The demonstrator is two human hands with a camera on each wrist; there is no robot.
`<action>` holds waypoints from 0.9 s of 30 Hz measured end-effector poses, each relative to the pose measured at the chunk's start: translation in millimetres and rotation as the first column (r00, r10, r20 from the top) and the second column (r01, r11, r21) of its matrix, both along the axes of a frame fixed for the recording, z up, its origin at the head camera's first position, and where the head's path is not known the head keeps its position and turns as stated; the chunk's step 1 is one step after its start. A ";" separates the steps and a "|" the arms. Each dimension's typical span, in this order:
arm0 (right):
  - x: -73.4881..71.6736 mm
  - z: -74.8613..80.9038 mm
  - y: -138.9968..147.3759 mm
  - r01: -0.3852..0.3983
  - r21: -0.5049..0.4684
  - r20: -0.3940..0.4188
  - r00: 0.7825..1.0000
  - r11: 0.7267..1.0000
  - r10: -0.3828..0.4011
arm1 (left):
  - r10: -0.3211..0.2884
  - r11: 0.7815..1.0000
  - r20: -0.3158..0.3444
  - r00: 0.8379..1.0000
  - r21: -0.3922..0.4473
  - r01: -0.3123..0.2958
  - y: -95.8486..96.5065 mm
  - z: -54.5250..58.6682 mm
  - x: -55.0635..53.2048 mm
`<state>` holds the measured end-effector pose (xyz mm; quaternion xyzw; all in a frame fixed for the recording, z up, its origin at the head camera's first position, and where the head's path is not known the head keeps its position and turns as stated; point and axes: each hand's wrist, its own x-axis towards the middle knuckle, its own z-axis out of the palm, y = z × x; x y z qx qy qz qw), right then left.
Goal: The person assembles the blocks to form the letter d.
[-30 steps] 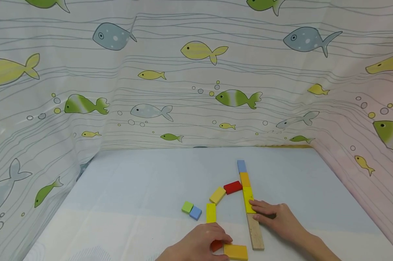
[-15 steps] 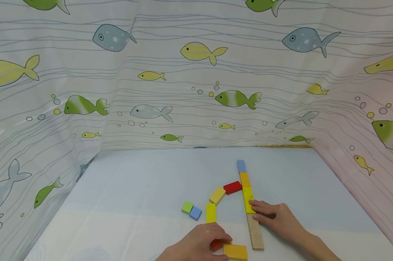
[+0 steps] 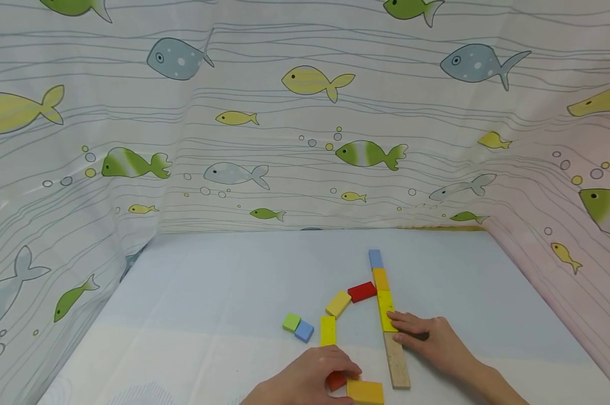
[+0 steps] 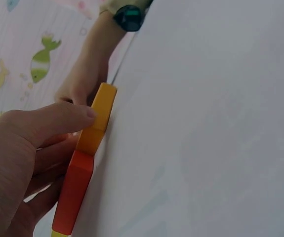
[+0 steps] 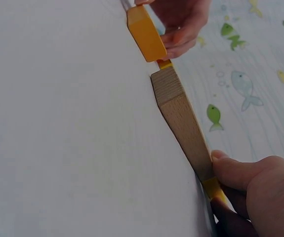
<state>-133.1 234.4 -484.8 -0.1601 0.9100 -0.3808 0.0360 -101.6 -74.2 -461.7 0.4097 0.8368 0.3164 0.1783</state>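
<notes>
In the head view, my left hand point(image 3: 312, 374) holds an orange block point(image 3: 364, 392) at its left end, thumb on the near side, fingertips at the far side. A red-orange block point(image 4: 73, 192), partly under that hand, joins it and leads to a yellow block point(image 3: 328, 330). My right hand point(image 3: 431, 337) lies against the right side of a straight row, fingertips touching a long yellow block point(image 3: 386, 311). Its thumb touches a plain wooden block point(image 3: 397, 360) just nearer. Farther along the row come a smaller orange block point(image 3: 380, 279) and a blue block point(image 3: 375, 259).
A pale yellow block point(image 3: 338, 304) and a red block point(image 3: 362, 291) curve from the left side to the straight row. Left of the curve, a green cube point(image 3: 291, 322) and a blue cube point(image 3: 304, 331) sit together. A fish-patterned curtain point(image 3: 285, 169) surrounds the table point(image 3: 209, 292).
</notes>
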 end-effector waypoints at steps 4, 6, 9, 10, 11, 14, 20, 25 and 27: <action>0.0 -0.2 0.1 0.001 -0.001 -0.002 1.000 1.000 -0.001 | 0.009 0.997 0.003 1.000 0.072 -0.010 -4.0 2.3 -0.8; 0.0 -0.3 0.1 0.001 -0.001 -0.002 1.000 1.000 -0.001 | 0.031 0.993 -0.020 0.999 0.110 -0.029 -7.7 4.2 -2.0; -0.1 -0.4 0.3 -0.003 0.000 -0.004 1.000 1.000 0.003 | 0.077 0.987 -0.085 0.993 0.145 -0.064 -15.8 7.3 -6.4; -0.1 -0.5 0.3 -0.005 -0.001 -0.007 1.000 1.000 0.005 | 0.095 0.985 -0.105 0.990 0.153 -0.078 -19.1 8.1 -8.5; 0.0 -0.6 0.4 -0.007 -0.001 -0.010 1.000 1.000 0.007 | 0.112 0.981 -0.114 0.987 0.170 -0.092 -22.6 8.7 -11.0; 0.4 -0.3 0.4 -0.009 -0.004 -0.018 1.000 1.000 0.009 | 0.166 0.969 -0.146 0.975 0.208 -0.134 -33.8 9.7 -19.8; 1.0 0.2 0.2 -0.010 -0.007 -0.019 1.000 1.000 0.010 | 0.269 0.952 -0.171 0.948 0.195 -0.235 -55.3 11.4 -34.0; 1.0 -0.9 0.7 -0.006 0.009 -0.034 0.999 1.000 0.006 | 0.304 0.950 -0.176 0.936 0.133 -0.283 -66.4 11.3 -40.9; 1.0 -1.2 0.8 -0.003 0.014 -0.037 0.999 1.000 0.004 | 0.307 0.950 -0.179 0.935 0.116 -0.289 -68.9 9.4 -42.7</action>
